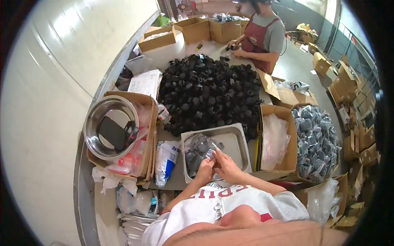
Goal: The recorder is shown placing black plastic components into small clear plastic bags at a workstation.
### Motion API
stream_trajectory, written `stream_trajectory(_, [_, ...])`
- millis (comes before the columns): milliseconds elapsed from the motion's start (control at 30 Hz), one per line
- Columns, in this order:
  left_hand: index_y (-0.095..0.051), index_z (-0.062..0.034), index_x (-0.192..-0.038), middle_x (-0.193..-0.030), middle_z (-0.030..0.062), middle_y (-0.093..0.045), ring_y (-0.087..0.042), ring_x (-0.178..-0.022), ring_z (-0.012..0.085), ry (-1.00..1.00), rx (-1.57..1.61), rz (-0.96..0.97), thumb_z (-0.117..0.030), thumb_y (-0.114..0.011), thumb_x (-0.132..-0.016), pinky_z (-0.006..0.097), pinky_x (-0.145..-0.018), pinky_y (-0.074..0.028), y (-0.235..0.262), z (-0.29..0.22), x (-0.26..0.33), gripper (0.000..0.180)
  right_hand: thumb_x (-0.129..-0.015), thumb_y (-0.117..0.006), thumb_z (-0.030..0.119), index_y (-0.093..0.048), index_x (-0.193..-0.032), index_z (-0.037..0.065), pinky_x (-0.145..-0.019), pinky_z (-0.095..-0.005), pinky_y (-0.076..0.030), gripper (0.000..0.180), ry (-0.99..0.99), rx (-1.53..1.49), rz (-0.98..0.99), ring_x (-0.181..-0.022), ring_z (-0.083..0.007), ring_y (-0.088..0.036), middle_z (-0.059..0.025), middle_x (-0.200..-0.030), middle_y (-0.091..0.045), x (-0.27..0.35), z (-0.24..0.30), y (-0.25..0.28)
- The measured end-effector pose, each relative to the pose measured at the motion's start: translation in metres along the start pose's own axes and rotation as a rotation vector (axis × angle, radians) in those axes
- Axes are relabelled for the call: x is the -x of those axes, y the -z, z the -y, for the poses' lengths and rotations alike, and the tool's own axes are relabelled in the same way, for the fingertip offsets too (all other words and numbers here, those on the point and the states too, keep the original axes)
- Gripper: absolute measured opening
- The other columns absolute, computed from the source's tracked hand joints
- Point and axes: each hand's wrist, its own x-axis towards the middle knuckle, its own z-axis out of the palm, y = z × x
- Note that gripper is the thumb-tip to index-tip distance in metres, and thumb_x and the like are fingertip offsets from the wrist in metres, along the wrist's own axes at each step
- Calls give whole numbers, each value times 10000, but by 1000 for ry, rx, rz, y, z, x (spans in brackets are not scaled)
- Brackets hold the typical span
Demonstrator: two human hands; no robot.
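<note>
Both my hands meet over a shallow metal tray (243, 152). Between them is a small clear plastic bag (211, 151) with something dark inside. My left hand (206, 168) grips its lower end, with curled fingers. My right hand (226, 165) pinches the bag's upper side with thumb and fingertips. In the tray's left half lie several bagged dark pieces (197, 149). Beyond the tray rises a large heap of small black plastic parts (209, 88). What exactly is in the held bag is too small to tell.
Left stands a carton (150, 143) of plastic bags, topped by a steel bowl (91, 135) with a black phone-like object. A box of clear bags (275, 141) and a sack of bagged parts (316, 139) are at right. Across the table a person in a red apron (256, 39) works.
</note>
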Motion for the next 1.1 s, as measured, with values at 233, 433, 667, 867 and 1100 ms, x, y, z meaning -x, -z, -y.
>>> stream_trajectory(233, [-669,36,-835,-714,39,-663,-585,-621,81,-345,-674,-90,-134,-634,-894,233,-578,-472,7,-5,4,183,-732,-692,44,-387,-1379,97,-961,-425,-425,717,79,48,-65,-1189,-381,-484,-216,-1267,-517,-6,15,19])
stream_trajectory(433, [-659,27,-774,-623,36,-622,-544,-565,65,-458,-685,-87,-185,-672,-875,225,-508,-424,1,-3,8,235,-811,-621,46,-490,-1197,95,-705,-417,-514,411,-47,-164,18,-837,-371,-643,-177,-945,-660,-5,2,25])
stream_trajectory(667, [-640,35,-728,-541,43,-578,-494,-506,49,-588,-1001,-40,-182,-690,-850,242,-454,-391,-4,-12,13,254,-799,-561,25,-519,-997,67,-644,-468,-461,207,29,88,2,-791,-403,-596,-178,-843,-623,-7,-5,22])
stream_trajectory(867, [-613,36,-714,-543,100,-567,-500,-511,77,-550,-939,-175,-145,-646,-832,281,-471,-411,-5,-4,10,218,-748,-610,92,-615,-866,69,-739,-439,-462,121,111,104,-161,-858,-359,-583,-133,-888,-615,-15,6,23])
stream_trajectory(1100, [-582,4,-708,-611,64,-598,-530,-548,102,-669,-897,-463,-72,-633,-753,291,-466,-407,33,-28,-10,103,-703,-685,182,-690,-770,110,-903,-451,-419,99,295,270,135,-1091,-333,-478,-107,-1158,-524,-17,5,23])
